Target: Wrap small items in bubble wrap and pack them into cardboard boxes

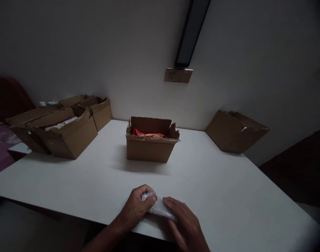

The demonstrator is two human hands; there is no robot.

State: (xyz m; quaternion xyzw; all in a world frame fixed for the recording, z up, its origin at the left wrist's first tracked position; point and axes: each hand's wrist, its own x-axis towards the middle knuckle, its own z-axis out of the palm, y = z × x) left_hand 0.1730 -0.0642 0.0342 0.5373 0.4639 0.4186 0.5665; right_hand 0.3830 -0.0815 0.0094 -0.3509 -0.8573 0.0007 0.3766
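At the near edge of the white table, a small oblong bundle in clear bubble wrap (161,209) lies between my two hands. My left hand (139,204) grips its left end, thumb on top and fingers curled over the far side. Around the right end my right hand (185,220) is closed, its fingers along the top and its thumb low on the near side. What the wrap contains cannot be made out. Straight ahead of both hands stands an open cardboard box (149,150) with a red packet (149,134) inside.
Several open cardboard boxes (81,136) crowd the left of the white table (102,182), one holding white items. Another cardboard box (228,134) sits tilted at the back right. On the wall behind are a socket plate (178,75) and a dark panel (193,33).
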